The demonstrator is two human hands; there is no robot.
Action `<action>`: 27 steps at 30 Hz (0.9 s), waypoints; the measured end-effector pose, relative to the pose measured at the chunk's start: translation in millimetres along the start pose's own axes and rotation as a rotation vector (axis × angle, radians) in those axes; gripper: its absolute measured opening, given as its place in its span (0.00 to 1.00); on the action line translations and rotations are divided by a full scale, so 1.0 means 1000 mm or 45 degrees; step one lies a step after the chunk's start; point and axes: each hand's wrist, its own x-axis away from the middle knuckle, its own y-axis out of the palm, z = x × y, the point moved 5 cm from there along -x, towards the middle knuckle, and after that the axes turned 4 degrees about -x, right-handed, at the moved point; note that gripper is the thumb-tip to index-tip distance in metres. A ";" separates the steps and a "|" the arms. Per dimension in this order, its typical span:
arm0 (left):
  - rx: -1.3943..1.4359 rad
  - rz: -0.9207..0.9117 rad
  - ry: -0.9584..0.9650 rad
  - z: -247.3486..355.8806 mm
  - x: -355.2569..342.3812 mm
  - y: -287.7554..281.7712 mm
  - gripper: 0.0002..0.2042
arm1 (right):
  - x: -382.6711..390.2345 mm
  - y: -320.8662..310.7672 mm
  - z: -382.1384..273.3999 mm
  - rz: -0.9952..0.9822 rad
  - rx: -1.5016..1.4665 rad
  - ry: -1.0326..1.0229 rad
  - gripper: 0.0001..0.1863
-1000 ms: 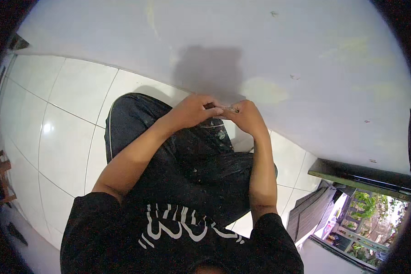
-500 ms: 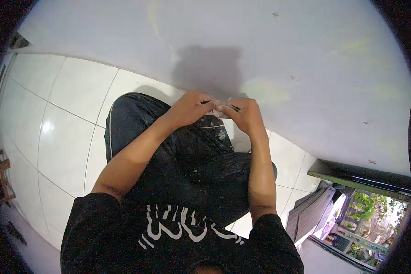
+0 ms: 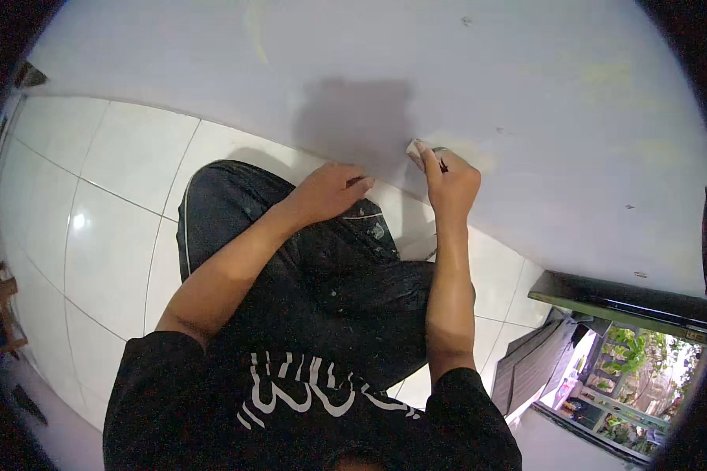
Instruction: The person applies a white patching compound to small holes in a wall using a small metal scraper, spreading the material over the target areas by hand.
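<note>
Wooden item (image 3: 0, 289), brown, cut off by the dark rim beside the floor's left edge. Floor (image 3: 111, 235), white square tiles with dark joints, its far edge sloping down rightward along the wall. Trousers (image 3: 291, 255), black, pale-flecked, white piping, legs folded on the floor. Shirt (image 3: 204, 400), black, light print across the front. Left hand (image 3: 327, 191), over the trousers near the floor's far edge, fingers loosely curled, thumb pointing right; whether it grips anything cannot be told. Pale piece (image 3: 413, 146), small, at the wall just above the floor's far edge; exposed end points up and left, away from the palm; long axis uncertain, the remainder covered by fingers. Right hand (image 3: 454, 184), pinching the pale piece between thumb and fingers, wrist toward the lower edge. Wall (image 3: 550, 141), pale lilac-grey, yellowish patches. Panel (image 3: 532, 365), grey-brown, ribbed, slanted. Plants (image 3: 627, 353), green, seen through an opening at far right.
</note>
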 end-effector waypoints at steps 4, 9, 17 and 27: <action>-0.101 0.027 0.061 -0.002 0.003 0.004 0.18 | -0.004 -0.008 -0.006 0.104 -0.051 0.033 0.22; -0.148 -0.069 -0.013 0.002 0.000 0.005 0.18 | -0.001 -0.008 0.003 0.206 0.086 -0.095 0.22; -0.228 -0.064 0.035 -0.007 0.002 0.009 0.18 | -0.001 -0.001 -0.001 0.184 0.066 -0.025 0.24; -0.237 -0.085 0.026 -0.003 0.004 0.008 0.19 | -0.001 -0.004 -0.001 0.237 -0.044 0.046 0.23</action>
